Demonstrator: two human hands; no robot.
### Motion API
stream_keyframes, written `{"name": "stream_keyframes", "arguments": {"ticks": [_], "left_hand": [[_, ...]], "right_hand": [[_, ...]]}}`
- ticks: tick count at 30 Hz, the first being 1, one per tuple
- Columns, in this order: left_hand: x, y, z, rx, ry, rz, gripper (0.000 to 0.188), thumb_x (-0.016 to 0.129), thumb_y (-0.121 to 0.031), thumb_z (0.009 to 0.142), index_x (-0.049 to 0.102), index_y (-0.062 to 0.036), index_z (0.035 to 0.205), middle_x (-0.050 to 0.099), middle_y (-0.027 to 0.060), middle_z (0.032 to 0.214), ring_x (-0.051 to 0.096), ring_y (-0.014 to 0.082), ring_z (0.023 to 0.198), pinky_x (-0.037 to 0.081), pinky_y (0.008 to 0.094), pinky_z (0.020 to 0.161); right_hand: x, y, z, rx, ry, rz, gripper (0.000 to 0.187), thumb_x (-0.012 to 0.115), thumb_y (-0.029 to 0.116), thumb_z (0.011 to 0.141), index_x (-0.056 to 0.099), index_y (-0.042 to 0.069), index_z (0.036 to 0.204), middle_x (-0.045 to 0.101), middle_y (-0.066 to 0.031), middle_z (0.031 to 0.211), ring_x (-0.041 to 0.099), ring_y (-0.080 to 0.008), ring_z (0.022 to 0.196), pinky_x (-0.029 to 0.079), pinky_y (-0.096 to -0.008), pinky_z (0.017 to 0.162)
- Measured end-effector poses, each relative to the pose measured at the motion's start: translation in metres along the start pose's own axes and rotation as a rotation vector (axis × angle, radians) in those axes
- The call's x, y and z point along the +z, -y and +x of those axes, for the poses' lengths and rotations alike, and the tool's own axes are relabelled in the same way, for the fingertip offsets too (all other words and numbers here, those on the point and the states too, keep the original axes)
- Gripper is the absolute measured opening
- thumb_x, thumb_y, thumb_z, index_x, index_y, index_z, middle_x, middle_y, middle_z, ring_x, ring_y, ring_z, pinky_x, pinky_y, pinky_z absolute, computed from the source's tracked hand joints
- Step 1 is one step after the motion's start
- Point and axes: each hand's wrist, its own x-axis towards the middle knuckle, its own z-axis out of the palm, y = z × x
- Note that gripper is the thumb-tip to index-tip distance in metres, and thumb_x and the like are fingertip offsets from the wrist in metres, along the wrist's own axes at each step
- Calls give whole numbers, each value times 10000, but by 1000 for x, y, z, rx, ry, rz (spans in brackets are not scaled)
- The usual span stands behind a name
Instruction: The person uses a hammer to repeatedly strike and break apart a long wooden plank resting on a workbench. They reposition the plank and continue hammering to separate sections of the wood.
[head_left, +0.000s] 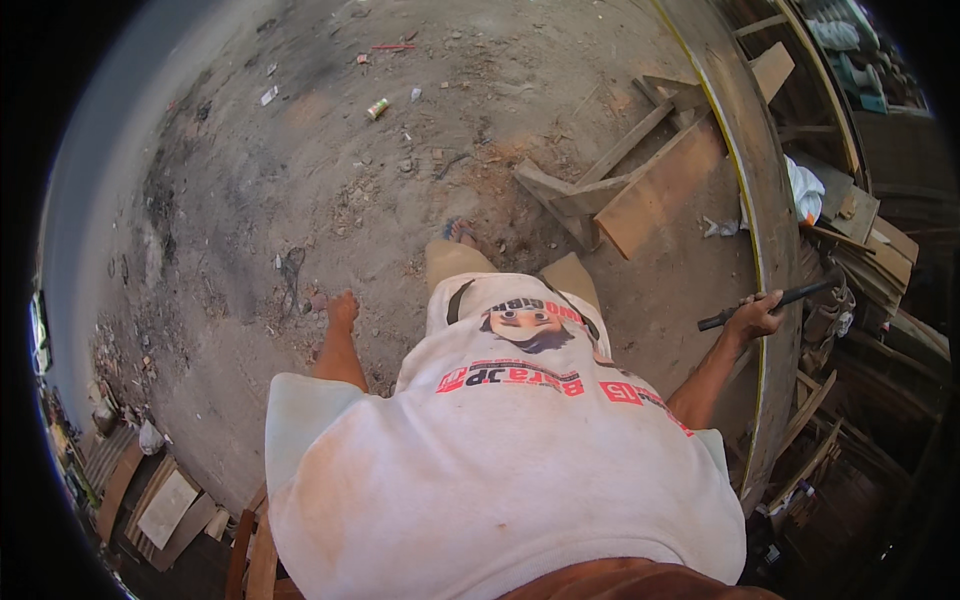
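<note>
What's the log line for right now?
left hand: nothing visible in it | right hand: gripping dark rod | scene: brown board, small can

- On my feed I count two hands: the right hand (pixel 755 316), making the grip, and the left hand (pixel 342 308), well apart from it.
- One dark bar (pixel 800 293), inside the grip.
- One yellow-edged plank (pixel 768 185), just beside the grip.
- I see one can (pixel 377 108), ahead and left of the grip.
- One red strip (pixel 393 46), farther ahead of the grip.

Small green-and-white cylindrical container (pixel 377 109) lies on grey-brown dirt ground (pixel 240 200); thin red strip (pixel 394 47) lies nearby; flat light-brown wooden board (pixel 662 190) adjoins weathered angular wooden frame (pixel 592 197).
</note>
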Motion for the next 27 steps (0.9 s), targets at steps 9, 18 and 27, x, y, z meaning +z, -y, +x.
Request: {"name": "stream_keyframes", "arguments": {"ticks": [9, 18, 27], "left_hand": [[168, -303, -19, 564, 144, 232, 470, 608, -288, 1001, 594, 54, 1323, 701, 136, 1142, 690, 217, 992, 550, 341, 853], [360, -387, -145, 826, 669, 546, 436, 632, -332, 1006, 621, 24, 1257, 703, 100, 1094, 678, 189, 975, 530, 327, 825], [362, -390, -48, 900, 523, 980, 426, 628, -350, 914, 744, 50, 1007, 743, 142, 835, 716, 244, 780, 551, 401, 727]], "right_hand": [[-14, 45, -16, 1, -195, 10, 442, 529, 372, 1054, 494, 22, 786, 522, -35, 640, 517, -122, 492, 447, -287, 433], [78, 6, 14, 157, -204, 139, 410, 507, 437, 1064, 480, 65, 893, 493, -4, 676, 497, -103, 496, 431, -278, 444], [137, -114, 30, 625, 219, -372, 583, 382, 591, 1052, 470, 49, 859, 454, -64, 752, 466, -197, 680, 435, -406, 617]]}}
